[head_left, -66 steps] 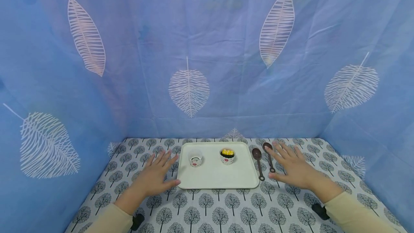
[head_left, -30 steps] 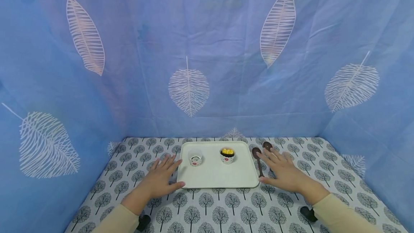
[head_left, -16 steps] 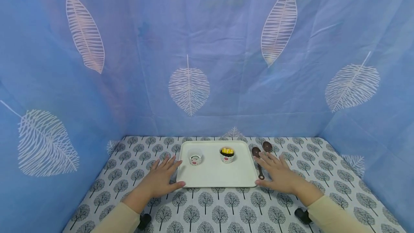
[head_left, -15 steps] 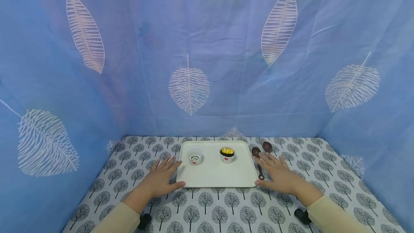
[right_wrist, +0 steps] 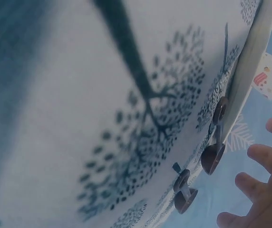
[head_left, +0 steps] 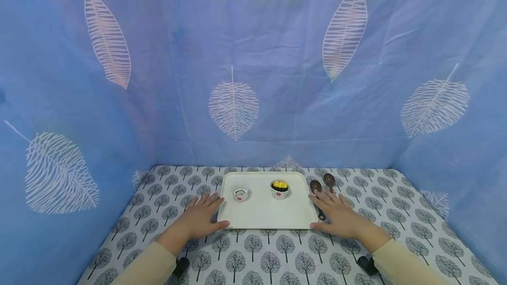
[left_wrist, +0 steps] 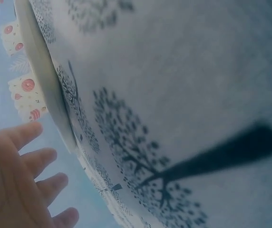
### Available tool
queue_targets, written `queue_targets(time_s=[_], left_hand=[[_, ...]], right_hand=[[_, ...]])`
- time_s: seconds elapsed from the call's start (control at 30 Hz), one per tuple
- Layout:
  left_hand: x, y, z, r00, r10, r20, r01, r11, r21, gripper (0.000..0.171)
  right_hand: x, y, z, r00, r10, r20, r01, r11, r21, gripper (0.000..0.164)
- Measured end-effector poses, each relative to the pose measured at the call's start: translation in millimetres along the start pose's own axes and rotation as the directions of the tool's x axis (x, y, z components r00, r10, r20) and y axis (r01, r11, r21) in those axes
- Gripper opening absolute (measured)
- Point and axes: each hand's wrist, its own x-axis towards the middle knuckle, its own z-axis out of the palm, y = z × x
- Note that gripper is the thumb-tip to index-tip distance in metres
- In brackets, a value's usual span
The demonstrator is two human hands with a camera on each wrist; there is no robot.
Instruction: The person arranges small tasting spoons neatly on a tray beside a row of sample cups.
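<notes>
My left hand (head_left: 200, 220) is spread with straight fingers beside the left edge of a cream tray (head_left: 261, 215), its thumb near the front corner. My right hand (head_left: 338, 217) is spread likewise at the right edge, partly covering two dark brown spoons. In the right wrist view, the fingers (right_wrist: 257, 156) hover above the nearer spoon (right_wrist: 214, 152) and the farther spoon (right_wrist: 186, 199). On the tray stand a paper cup (head_left: 240, 193), with a white inside showing, and a second cup (head_left: 279, 193) filled with something dark topped by yellow pieces. Neither hand holds anything.
The tray lies on a white tablecloth (head_left: 253, 258) printed with dark trees. Blue cloth (head_left: 277, 113) with white leaf patterns hangs behind and on both sides. Black wrist devices (head_left: 367, 265) show at both sleeves.
My right hand has moved left and a little toward me, up to the tray's right edge over the spoons. My left hand has shifted slightly right. The tray and cups stay put.
</notes>
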Motion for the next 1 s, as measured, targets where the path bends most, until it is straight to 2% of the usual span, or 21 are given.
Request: queue_targets(time_s=[0.3,0.53,0.83,1.0], left_hand=[[2.7,4.5,-4.8,0.999,0.003,0.038,-0.004,1.0,0.01,0.085],[3.9,3.8,-3.1,0.999,0.003,0.046,-0.003,1.0,0.006,0.086],[6.4,6.2,-3.1,0.998,0.0,0.065,0.0,1.0,0.0,0.088],[7.2,5.4,-2.1,0.998,0.003,0.066,-0.003,1.0,-0.003,0.09]], right_hand=[[0.5,-2.6,-1.0,1.0,0.009,0.012,-0.009,1.0,0.008,0.087],[0.0,-0.4,1.2,1.0,-0.019,-0.007,0.019,0.999,0.028,0.086],[3.6,-2.0,-3.1,0.995,0.024,0.096,-0.031,0.997,0.066,0.09],[4.7,-3.4,-3.3,0.993,0.019,0.115,-0.028,0.997,0.078,0.09]])
